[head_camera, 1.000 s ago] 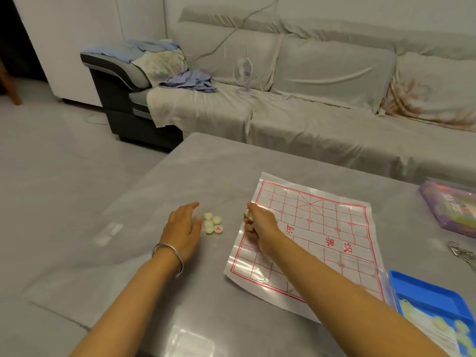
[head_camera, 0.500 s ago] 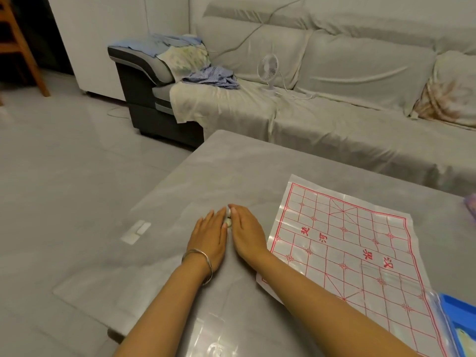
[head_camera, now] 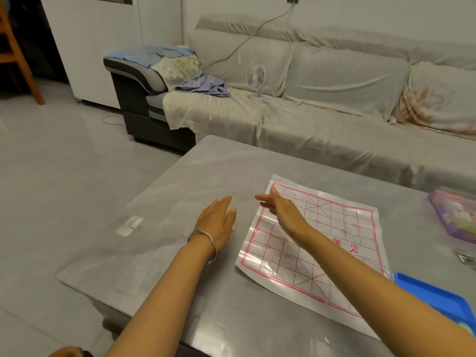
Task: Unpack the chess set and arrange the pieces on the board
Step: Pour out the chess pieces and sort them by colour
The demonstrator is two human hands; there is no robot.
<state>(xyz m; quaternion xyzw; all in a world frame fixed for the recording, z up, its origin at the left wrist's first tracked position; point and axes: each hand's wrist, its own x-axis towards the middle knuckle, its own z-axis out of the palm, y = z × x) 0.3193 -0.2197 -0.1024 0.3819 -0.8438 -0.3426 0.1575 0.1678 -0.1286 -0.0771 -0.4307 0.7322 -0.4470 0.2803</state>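
My left forearm [head_camera: 164, 292] and right forearm [head_camera: 360, 274]: both bare. On my left wrist, a thin silver-coloured round bangle [head_camera: 212, 242], probably metal.

Both hands [head_camera: 217, 221] [head_camera: 282, 208] flat, fingers straight

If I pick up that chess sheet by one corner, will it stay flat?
Probably not: the chess sheet looks thin and shows fold creases, so it would likely flop. It seems light, and its glossy surface may slide on the smooth table.
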